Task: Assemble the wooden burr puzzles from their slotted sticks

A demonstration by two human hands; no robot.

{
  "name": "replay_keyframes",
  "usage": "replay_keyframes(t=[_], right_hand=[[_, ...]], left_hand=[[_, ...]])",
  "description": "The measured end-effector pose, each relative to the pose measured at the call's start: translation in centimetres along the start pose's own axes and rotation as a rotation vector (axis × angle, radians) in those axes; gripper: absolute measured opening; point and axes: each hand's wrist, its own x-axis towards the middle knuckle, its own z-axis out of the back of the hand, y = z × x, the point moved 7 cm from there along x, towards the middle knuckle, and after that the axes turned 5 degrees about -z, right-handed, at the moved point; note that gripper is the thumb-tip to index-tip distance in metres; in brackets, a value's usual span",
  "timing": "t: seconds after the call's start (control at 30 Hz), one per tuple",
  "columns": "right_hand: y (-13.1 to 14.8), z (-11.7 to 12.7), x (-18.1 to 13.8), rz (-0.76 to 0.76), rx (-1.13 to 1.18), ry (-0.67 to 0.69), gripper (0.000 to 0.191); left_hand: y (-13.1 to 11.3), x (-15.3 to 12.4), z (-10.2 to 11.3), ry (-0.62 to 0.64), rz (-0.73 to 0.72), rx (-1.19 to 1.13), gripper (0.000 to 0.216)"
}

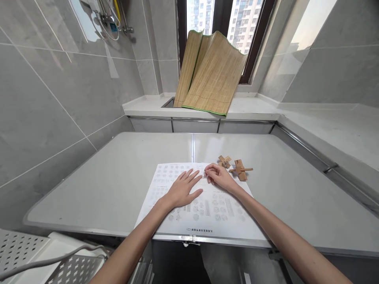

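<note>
A large white printed sheet (231, 228) lies on the table near its front edge, with rows of small round diagrams and text that appears upside down. My left hand (182, 191) rests flat on the sheet, its fingers spread and pointing away from me. Over the sheet's far part, my right hand (218, 175) has its fingers curled together; whatever may be between the fingertips is hidden. Just beyond it sits a small cross-shaped wooden puzzle piece assembly (224, 161) with a dark mark. A second wooden assembly (241, 170), with a thin stick through it, lies to its right.
The pale folding table (100, 189) has a seam down its middle. A folded bamboo mat (211, 79) leans against the window behind it. A white ledge (334, 122) runs along the right. White perforated racks (20, 252) with a grey hose are at lower left.
</note>
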Motion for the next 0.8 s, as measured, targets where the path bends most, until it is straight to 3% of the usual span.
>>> replay_keyframes(t=[0.27, 0.4, 0.53, 0.8], right_hand=[[-0.4, 2.1, -0.9, -0.083, 0.380, -0.056, 0.038], [-0.1, 2.2, -0.9, -0.104, 0.578, -0.085, 0.048], [0.3, 2.3, -1.1, -0.085, 0.824, -0.092, 0.056], [-0.3, 4.1, -1.2, -0.042, 0.935, -0.191, 0.062]], left_hand=[[2.6, 2.0, 1.4, -0.293, 0.148, -0.246, 0.028], [5.2, 3.6, 2.3, -0.415, 0.390, -0.361, 0.023], [7.8, 5.4, 2.9, -0.489, 0.542, -0.369, 0.025], [10.5, 6.9, 3.2, -0.532, 0.604, -0.431, 0.031]])
